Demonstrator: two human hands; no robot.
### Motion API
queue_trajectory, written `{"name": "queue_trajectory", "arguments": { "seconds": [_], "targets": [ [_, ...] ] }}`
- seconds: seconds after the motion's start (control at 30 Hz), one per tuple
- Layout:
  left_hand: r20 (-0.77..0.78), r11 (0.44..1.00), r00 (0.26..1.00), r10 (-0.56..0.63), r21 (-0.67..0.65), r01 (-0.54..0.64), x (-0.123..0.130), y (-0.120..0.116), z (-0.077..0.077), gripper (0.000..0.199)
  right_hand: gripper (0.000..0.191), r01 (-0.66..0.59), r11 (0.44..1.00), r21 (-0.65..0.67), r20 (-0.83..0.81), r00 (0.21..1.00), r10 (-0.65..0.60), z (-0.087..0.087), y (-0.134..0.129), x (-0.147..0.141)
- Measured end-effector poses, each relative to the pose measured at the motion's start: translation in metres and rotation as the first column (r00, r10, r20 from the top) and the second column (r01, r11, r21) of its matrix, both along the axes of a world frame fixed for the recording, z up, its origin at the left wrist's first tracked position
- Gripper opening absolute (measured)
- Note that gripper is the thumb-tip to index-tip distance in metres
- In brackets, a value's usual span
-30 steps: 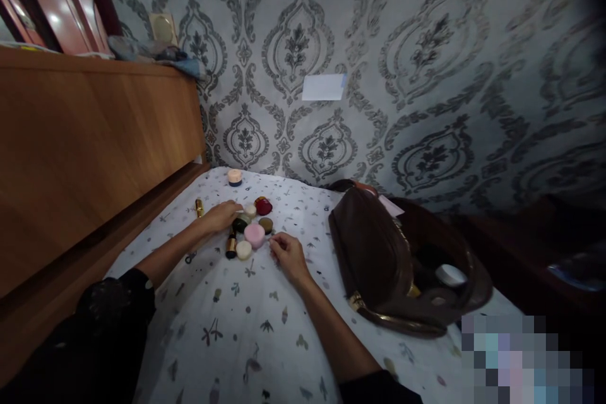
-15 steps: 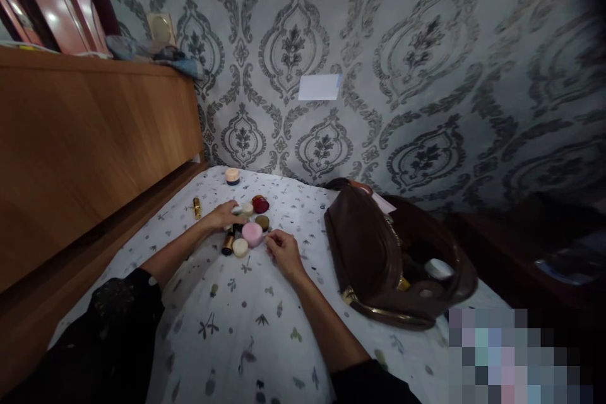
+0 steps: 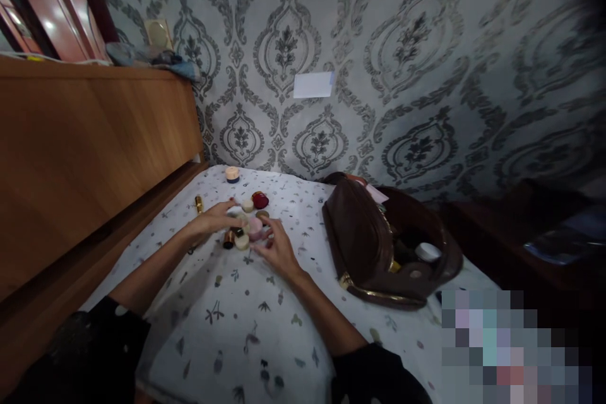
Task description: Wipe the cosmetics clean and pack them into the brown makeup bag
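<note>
Behind everything stands the patterned wall; below it spreads the printed sheet, with the wooden cabinet along its left side. The brown bag sits on the sheet, well to the right of my hands.

My right hand has its thumb and fingers spread, curved at the right side of the pink pot; I can't tell whether they touch it. My left hand reaches over the left edge of the cluster, and blur keeps me from telling whether its fingers pinch anything.

The red pot lies beyond the pink one, with the white pot just beside it. The cream pot is between my hands, on the near side, next to the dark tube. The gold tube is partly hidden behind my left hand. The bag's inside is too dark to make out fully.
</note>
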State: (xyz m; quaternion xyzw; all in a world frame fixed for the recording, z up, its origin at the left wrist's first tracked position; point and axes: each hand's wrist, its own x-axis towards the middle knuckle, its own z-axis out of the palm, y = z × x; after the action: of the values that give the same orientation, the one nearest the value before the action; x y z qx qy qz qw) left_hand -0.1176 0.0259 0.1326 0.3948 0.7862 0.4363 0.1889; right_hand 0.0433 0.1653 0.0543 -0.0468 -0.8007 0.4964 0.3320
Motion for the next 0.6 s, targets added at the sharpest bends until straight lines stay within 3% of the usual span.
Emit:
{"name": "queue_trajectory", "arguments": {
  "seconds": [0.07,0.13,0.27,0.37,0.47,0.6],
  "targets": [
    [-0.005,0.991,0.993,-0.121,-0.05,0.121,0.019,-0.008,0.003,0.053,0.068,-0.086,0.992,0.095,-0.016,0.996,0.088,0.002,-0.011,0.009],
    [0.041,0.971,0.974,-0.221,-0.089,0.224,0.037,-0.014,0.004,0.049,0.06,-0.122,0.983,0.138,-0.032,0.991,0.127,0.003,-0.022,0.02],
    [0.128,0.945,0.94,-0.315,-0.048,0.323,0.068,-0.02,-0.001,0.047,0.048,-0.069,0.996,0.062,0.046,0.997,0.066,0.0,-0.036,0.045],
    [0.113,0.967,0.961,-0.254,0.019,0.254,0.084,-0.021,-0.013,0.049,0.05,-0.016,0.999,-0.046,0.117,0.993,0.022,-0.001,-0.041,0.063],
    [0.169,0.992,0.979,-0.117,0.075,0.106,0.092,-0.02,-0.03,0.048,0.047,0.01,0.995,-0.099,0.111,0.994,0.001,-0.001,-0.042,0.073],
    [0.169,0.974,0.985,0.016,0.219,-0.053,0.097,-0.02,-0.042,0.043,0.046,0.066,0.991,-0.121,0.139,0.989,-0.049,-0.002,-0.04,0.074]
  ]
}}
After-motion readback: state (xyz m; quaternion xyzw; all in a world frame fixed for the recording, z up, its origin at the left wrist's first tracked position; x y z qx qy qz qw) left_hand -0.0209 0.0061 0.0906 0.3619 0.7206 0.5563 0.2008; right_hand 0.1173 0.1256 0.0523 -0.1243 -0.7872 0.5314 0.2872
